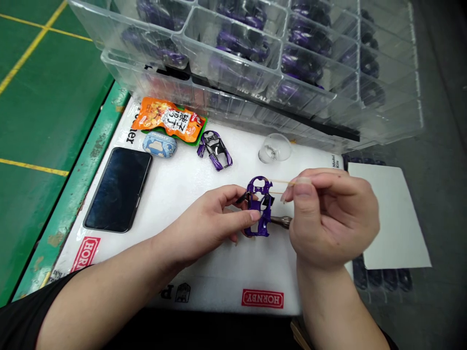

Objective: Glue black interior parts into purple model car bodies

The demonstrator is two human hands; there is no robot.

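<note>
A white work surface point(204, 279) fills the middle of my view, printed with red HORNBY labels, one of them near its lower edge. Just above the frame's centre line from there, both forearms reach in from the bottom corners.

My left hand point(219, 214) pinches a purple car shell point(255, 206), thumb on its near face and fingers curled behind it; I have the shell a little right of centre, over the surface. My right hand point(335, 218) has thumb and forefinger pressed together on a thin yellowish band point(280, 182), whose two strands run across to the shell. Between the hands I can see a brownish, shiny handle point(280, 221); the shell hides where it leads.

At right, a pale blank sheet point(394, 218) lies over a clear tray of dark pieces point(383, 279). On the left lies a phone point(118, 189), its screen dark. Further up I get a purple-and-black car body point(216, 149), a clear cup point(280, 146), a blue patterned case point(159, 145) and an orange packet point(164, 116). Across the top stand clear compartment boxes point(233, 29) with more purple bodies inside, and a green area point(25, 126) with yellow lines fills the upper left.
</note>
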